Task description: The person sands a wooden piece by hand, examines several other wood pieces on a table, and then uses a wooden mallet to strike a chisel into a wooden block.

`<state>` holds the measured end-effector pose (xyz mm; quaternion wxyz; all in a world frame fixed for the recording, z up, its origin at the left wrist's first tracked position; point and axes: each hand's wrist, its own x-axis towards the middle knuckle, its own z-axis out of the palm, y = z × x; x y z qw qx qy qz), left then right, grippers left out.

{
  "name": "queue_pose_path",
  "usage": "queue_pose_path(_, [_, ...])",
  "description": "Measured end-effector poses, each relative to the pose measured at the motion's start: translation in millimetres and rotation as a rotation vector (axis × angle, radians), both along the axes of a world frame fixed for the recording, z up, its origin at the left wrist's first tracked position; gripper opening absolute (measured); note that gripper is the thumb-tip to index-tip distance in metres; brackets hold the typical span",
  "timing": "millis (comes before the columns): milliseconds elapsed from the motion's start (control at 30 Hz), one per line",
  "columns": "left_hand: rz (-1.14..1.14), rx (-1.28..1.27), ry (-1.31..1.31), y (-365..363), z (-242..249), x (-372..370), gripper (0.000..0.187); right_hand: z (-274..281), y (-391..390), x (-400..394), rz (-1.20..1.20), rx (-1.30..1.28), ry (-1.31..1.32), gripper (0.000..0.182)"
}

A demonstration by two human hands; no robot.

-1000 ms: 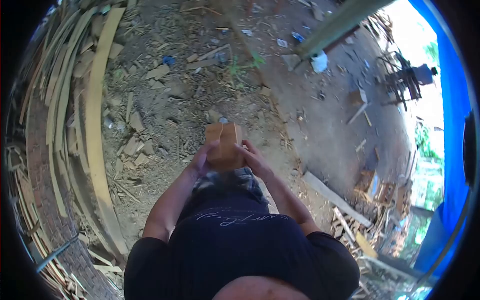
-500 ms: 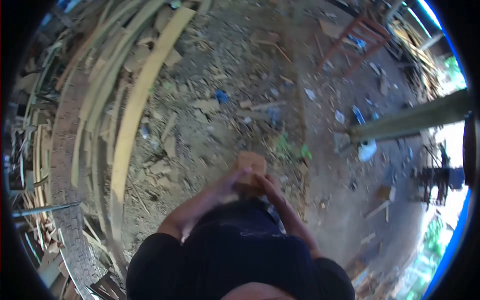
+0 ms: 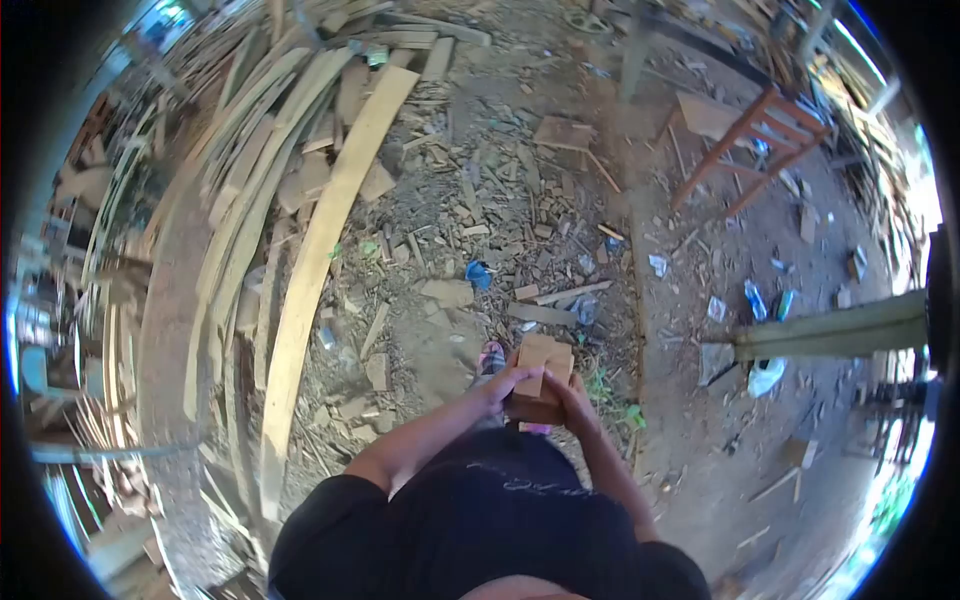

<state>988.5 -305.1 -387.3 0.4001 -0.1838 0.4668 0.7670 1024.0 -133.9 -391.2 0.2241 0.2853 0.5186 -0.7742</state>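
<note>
A small bundle of light-brown wooden blocks (image 3: 545, 352) is held in front of my waist, low in the middle of the view. My left hand (image 3: 512, 385) closes on its left side, with the thumb across the near face. On the right side, my right hand (image 3: 577, 405) wraps round the same blocks. The pieces look flat and stacked, with a darker one underneath. How many there are cannot be made out. Below them, part of a shoe (image 3: 490, 355) shows on the ground.
Long planks (image 3: 325, 265) lie stacked along the left. Wood scraps and a blue crumpled piece (image 3: 478, 274) litter the ground ahead. A reddish wooden chair frame (image 3: 755, 150) lies at the upper right. A post (image 3: 840, 325) and a white plastic bag (image 3: 766, 377) are to the right.
The view has shifted, so the ground and planks appear lower and further right. A shoe has come into view. Both hands still hold the blocks, which now show as separate pieces.
</note>
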Motion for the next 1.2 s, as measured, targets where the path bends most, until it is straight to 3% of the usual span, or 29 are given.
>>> queue_pose_path(67, [-0.105,0.055,-0.081,-7.3,-19.8,-36.2,0.055,-1.8,-7.9,-25.9,-0.087,-0.042,0.025,0.06])
queue_pose_path(133, [-0.196,0.041,-0.331,-10.0,9.1,-73.8,0.054,24.7,-14.4,-53.6,-0.128,-0.088,0.053,0.064])
queue_pose_path(167, [-0.256,0.039,-0.256,-12.9,-6.7,-90.4,0.057,38.6,-18.2,-67.6,-0.168,-0.022,-0.046,0.062])
queue_pose_path(200, [-0.282,0.114,-0.179,-12.7,-9.8,-106.7,0.06,14.4,-16.7,-76.3,-0.2,-0.027,-0.063,0.059])
queue_pose_path(300, [-0.293,0.064,-0.125,-6.3,7.8,-160.0,0.06,32.0,-15.7,-128.0,-0.179,0.001,-0.108,0.061])
queue_pose_path(400, [-0.295,0.065,-0.23,1.0,29.0,-211.0,0.058,49.4,-10.3,-175.8,-0.195,-0.006,-0.077,0.063])
queue_pose_path(500, [-0.296,0.016,-0.215,15.2,40.4,-261.1,0.057,32.9,1.0,-221.9,-0.24,-0.027,-0.047,0.063])
queue_pose_path(567, [-0.266,0.051,-0.164,29.6,40.0,-295.2,0.058,16.4,16.1,-255.8,-0.234,-0.031,-0.083,0.068])
queue_pose_path(633, [-0.28,0.05,-0.276,48.0,33.1,-337.6,0.057,-14.4,32.3,-295.7,-0.274,0.03,-0.052,0.079])
queue_pose_path(667, [-0.282,0.073,-0.323,58.9,33.7,-360.7,0.057,1.0,40.0,-320.3,-0.273,0.061,-0.093,0.086])
queue_pose_path(833, [-0.23,0.091,-0.269,121.9,-0.1,-476.7,0.056,-43.4,104.2,-435.9,-0.237,0.153,-0.006,0.084])
queue_pose_path(933, [-0.214,0.071,-0.267,168.8,34.0,-542.3,0.054,-35.1,153.6,-509.4,-0.13,0.101,0.107,0.079])
queue_pose_path(967, [-0.19,0.057,-0.245,182.6,45.7,-559.0,0.053,-1.7,168.7,-530.7,-0.131,0.06,0.088,0.077])
queue_pose_path(1033, [-0.201,0.046,-0.173,206.7,43.2,-595.9,0.052,21.8,194.2,-564.1,-0.132,0.025,0.062,0.075])
queue_pose_path(1200, [-0.229,0.089,-0.033,255.7,29.8,-686.0,0.05,11.0,241.5,-649.0,-0.209,0.096,0.142,0.075])
